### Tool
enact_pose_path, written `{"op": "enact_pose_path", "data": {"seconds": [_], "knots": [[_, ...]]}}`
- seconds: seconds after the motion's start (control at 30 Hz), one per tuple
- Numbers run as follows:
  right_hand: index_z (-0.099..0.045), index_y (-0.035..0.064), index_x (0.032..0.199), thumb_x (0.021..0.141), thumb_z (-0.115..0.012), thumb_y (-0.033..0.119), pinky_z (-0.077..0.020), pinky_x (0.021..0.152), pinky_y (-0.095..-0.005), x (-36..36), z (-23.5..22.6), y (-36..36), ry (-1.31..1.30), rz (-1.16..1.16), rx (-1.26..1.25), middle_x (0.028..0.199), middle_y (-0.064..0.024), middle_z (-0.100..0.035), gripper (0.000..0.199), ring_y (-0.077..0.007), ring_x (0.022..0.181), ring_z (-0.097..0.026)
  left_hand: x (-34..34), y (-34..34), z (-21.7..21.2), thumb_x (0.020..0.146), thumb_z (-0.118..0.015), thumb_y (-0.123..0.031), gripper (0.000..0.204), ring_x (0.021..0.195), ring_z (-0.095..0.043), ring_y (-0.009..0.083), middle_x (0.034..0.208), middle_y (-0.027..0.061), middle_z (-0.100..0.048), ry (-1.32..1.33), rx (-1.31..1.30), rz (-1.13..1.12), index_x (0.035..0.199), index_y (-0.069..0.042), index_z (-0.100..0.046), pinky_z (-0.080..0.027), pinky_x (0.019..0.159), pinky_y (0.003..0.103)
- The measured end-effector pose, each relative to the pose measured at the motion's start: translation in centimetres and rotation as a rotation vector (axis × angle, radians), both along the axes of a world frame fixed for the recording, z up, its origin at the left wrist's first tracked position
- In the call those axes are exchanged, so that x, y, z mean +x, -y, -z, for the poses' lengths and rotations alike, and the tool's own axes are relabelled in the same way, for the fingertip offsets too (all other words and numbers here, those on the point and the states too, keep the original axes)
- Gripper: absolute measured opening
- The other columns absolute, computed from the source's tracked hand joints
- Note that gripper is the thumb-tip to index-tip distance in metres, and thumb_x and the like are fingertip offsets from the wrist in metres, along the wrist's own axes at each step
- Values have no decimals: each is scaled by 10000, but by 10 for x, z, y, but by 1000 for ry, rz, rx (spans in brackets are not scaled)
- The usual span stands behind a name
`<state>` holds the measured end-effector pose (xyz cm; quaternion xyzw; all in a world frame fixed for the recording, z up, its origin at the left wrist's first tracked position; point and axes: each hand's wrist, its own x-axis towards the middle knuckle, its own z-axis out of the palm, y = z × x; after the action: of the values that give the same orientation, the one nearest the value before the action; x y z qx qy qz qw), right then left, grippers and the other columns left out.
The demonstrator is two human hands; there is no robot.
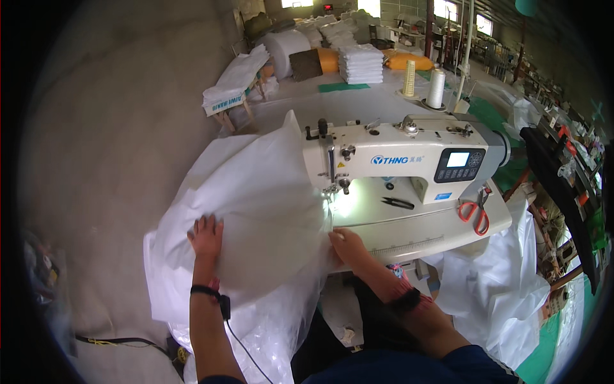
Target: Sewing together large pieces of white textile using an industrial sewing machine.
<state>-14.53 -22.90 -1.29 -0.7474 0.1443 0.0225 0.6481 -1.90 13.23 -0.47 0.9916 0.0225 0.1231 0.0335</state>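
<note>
A large white sheet (256, 179) of thin, crinkled fabric or film drapes over the left end of a white sewing machine (384, 157) and its bed. My left hand (206, 237) lies on the sheet with fingers stretched out. At the sheet's right edge, just in front of the lit needle area, my right hand (346, 246) has its fingers closed on the edge. The needle and presser foot are partly hidden by glare and the sheet. Clear, shiny film (268, 326) hangs below, over my lap.
Black thread snips (398, 203) and red-handled scissors (474, 216) lie on the machine bed. Thread cones (435, 88) stand behind the machine. More white sheeting (492, 281) hangs at the right. Folded white stacks (361, 64) sit farther back. A cable (246, 352) trails from my left wrist.
</note>
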Motion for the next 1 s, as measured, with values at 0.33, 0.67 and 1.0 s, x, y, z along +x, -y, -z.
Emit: {"op": "enact_pose_path", "data": {"seconds": [0.33,0.67,1.0], "knots": [[-465,33,1296,870,-638,286,-433,933,-355,-88,105,-32,-197,-581,379,1209,-118,-560,525,-203,1107,-538,-147,51,10,833,-597,-372,469,1146,-466,314,1292,86,-469,94,-102,44,1247,-159,-538,-327,975,566],[-501,3,1261,930,-520,359,-417,945,-296,-106,30,-100,-154,-1003,737,1196,-124,-574,487,-219,1079,-556,-26,1,1,817,-590,-454,520,1274,-382,281,1360,69,-417,-99,-83,246,1291,-254,-515,-276,1023,568],[-437,-49,1286,916,-554,266,-453,881,-303,-172,73,-15,-560,-605,559,1163,-172,-566,500,-224,1073,-559,-30,57,-60,821,-576,-448,595,1295,-375,312,1313,75,-507,77,183,462,1337,-181,-447,-234,1069,551]]}}
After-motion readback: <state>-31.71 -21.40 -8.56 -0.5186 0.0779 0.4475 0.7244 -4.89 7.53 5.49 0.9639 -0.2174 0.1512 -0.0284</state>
